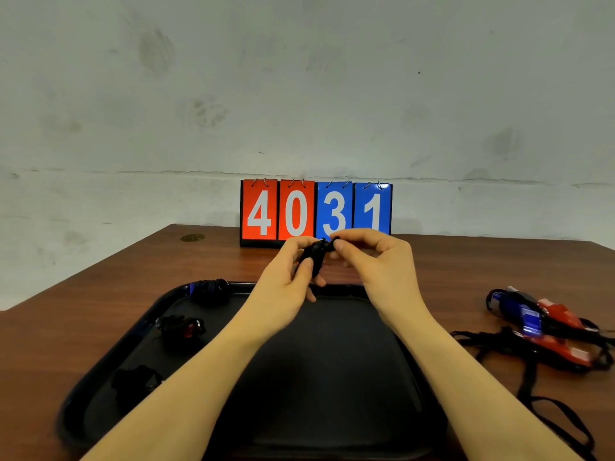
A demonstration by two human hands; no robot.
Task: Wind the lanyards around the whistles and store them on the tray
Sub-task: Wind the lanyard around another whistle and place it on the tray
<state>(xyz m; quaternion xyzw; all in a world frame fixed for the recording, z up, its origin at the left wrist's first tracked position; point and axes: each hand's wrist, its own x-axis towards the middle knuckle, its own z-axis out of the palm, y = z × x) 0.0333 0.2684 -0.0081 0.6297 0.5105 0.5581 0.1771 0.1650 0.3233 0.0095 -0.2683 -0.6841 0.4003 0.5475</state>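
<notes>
Both hands are up over the far edge of the black tray [332, 377], working one bundle between them. The left hand [286, 277] has its grip closed round a dark whistle [312, 256] already thick with cord, thumb pressed on the wraps. The right hand [372, 257] pinches the tail end of the lanyard [334, 242] at the top of the bundle, fingertips tight together. By the look of it the winding on this one is nearly finished and the loose end is being secured.

Three wound whistles sit along the tray's left side: the far one [213, 289], the middle one [181, 327], the near one [136, 382].

On the surface to the right, a tangle of unwound whistles [539, 324] waits, red and blue, straps trailing near.

Next up, I'd judge: tuck that end so the wraps hold, set the bundle down on the tray, then reach right for another.
</notes>
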